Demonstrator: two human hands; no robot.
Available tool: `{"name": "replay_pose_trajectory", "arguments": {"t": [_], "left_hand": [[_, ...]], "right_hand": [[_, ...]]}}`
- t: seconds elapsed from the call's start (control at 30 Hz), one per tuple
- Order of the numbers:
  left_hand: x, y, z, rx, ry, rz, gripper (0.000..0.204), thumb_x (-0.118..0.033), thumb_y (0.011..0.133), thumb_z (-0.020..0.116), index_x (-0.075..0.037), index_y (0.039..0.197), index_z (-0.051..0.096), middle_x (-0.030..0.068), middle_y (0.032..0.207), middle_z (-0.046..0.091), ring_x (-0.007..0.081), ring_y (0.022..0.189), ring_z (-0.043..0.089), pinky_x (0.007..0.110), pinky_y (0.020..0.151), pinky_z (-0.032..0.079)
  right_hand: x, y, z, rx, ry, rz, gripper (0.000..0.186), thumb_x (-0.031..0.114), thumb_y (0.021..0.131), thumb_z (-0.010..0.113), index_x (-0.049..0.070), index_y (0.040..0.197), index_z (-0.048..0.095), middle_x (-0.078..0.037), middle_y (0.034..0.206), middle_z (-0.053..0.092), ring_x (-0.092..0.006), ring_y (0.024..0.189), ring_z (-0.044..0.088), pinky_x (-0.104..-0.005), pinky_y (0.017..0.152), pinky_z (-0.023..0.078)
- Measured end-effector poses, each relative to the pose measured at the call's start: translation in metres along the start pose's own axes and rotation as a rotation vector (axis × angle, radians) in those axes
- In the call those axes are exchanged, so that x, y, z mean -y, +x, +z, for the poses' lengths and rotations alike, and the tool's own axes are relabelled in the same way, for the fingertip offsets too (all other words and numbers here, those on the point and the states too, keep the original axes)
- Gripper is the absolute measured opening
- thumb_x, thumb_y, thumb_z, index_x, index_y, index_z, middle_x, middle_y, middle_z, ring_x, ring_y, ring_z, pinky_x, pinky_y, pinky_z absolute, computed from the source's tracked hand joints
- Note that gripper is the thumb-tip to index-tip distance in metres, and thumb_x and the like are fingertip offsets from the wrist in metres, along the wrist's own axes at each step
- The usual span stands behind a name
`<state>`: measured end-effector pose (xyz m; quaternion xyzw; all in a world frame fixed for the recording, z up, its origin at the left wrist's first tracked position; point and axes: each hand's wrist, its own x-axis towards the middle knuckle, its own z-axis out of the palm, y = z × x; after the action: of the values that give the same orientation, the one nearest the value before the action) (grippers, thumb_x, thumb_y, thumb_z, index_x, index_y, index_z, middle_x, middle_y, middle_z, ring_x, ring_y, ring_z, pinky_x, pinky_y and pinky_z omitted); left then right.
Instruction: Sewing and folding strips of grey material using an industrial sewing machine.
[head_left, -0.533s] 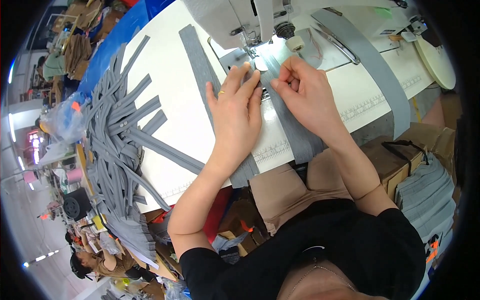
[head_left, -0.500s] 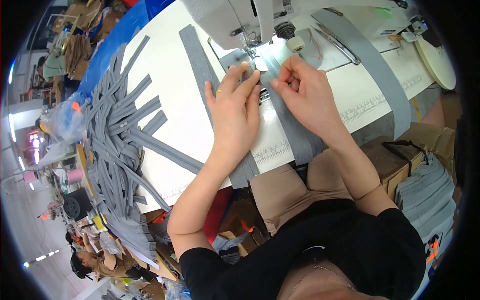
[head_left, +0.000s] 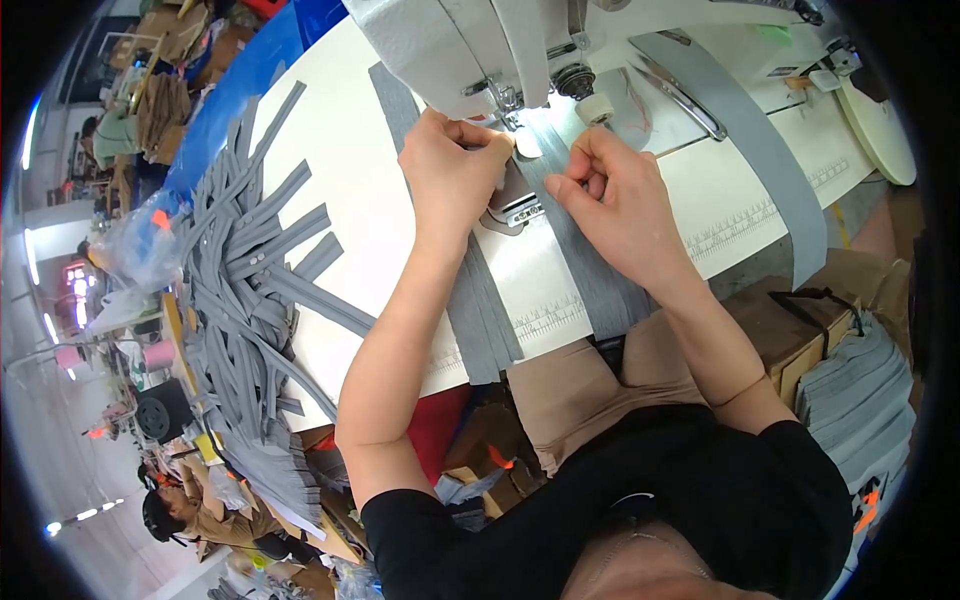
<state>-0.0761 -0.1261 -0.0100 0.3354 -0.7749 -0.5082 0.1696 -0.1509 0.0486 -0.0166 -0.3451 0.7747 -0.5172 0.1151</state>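
A white sewing machine stands at the far side of the white table, its lit needle area above a grey fabric strip running toward me. My left hand is at the left of the presser foot, fingers bent and closed together; their tips are partly hidden, so what they hold cannot be made out. My right hand hovers at the strip's right edge, thumb and forefinger pinched and the other fingers curled; anything between them is too small to see. Another grey strip passes under my left forearm.
Many loose grey strips lie tangled on the table's left side. Metal tweezers and a wide, lighter grey band lie to the right. A stack of grey fabric is at lower right. Another person sits at lower left.
My left hand has gone from lying spread over the fabric to bent, closed fingers beside the presser foot, moving slightly left and away. My right hand keeps its pinch, nearly in place.
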Motion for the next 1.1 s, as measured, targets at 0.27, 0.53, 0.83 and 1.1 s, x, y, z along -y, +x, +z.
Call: {"name": "replay_pose_trajectory", "arguments": {"t": [0.27,0.53,0.83,1.1], "left_hand": [[0.005,0.006,0.01,-0.08,-0.018,0.091,0.015,0.0,0.085,0.074,0.008,0.073,0.07,0.0076,0.058,0.064,0.0115,0.045,0.057,0.026,0.043,0.043],[0.008,0.006,0.012,-0.177,-0.024,0.129,0.012,-0.001,0.083,0.075,0.008,0.076,0.071,0.0064,0.06,0.065,0.0097,0.046,0.056,0.024,0.043,0.042],[0.008,-0.007,0.008,-0.189,0.003,0.196,0.023,-0.008,0.084,0.081,0.008,0.096,0.07,0.0064,0.073,0.07,0.0094,0.058,0.061,0.024,0.051,0.046],[-0.002,-0.087,0.017,-0.07,0.205,0.245,0.026,-0.022,0.095,0.078,0.002,0.091,0.068,-0.0019,0.069,0.059,0.0057,0.064,0.045,0.024,0.057,0.038]], "right_hand": [[0.0,-0.001,0.008,-0.077,-0.026,0.043,0.024,0.015,0.086,0.078,0.01,0.089,0.056,0.002,0.068,0.058,-0.0182,0.056,0.056,-0.0374,0.077,0.038],[0.004,0.002,0.01,-0.094,-0.018,0.058,0.026,0.015,0.085,0.08,0.01,0.09,0.055,0.002,0.068,0.058,-0.0191,0.058,0.058,-0.0373,0.075,0.039],[-0.001,0.0,0.013,-0.128,-0.073,-0.018,0.024,0.016,0.087,0.077,0.008,0.091,0.055,-0.003,0.069,0.062,-0.0254,0.065,0.062,-0.04,0.073,0.038],[-0.01,-0.03,-0.009,-0.139,-0.057,-0.204,0.02,0.015,0.088,0.074,0.008,0.096,0.058,-0.005,0.079,0.065,-0.0261,0.079,0.063,-0.0419,0.074,0.04]]}}
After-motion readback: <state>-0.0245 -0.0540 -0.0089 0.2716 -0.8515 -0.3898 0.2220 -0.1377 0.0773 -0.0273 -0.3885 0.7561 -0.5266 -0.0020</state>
